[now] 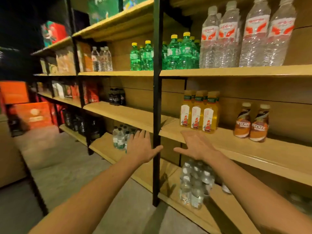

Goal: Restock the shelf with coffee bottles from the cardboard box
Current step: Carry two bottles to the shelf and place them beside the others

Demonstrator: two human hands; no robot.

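Hands empty, fingers spread flat: the left hand [141, 147] reaches beside the black post [157, 98], and the right hand [197, 146] hovers over the front edge of the middle shelf [253, 155]. Two coffee bottles [251, 123] stand upright on that shelf, caps up and labels outward, well right of the right hand. Yellow bottles [197, 114] stand near its fingertips. Water bottles [195, 183] crowd the shelf below.

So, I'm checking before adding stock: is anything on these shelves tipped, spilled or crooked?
Nothing stands out. The two coffee bottles and the yellow bottles stand upright, and no spill shows. The lower clear bottles are too blurred to judge.
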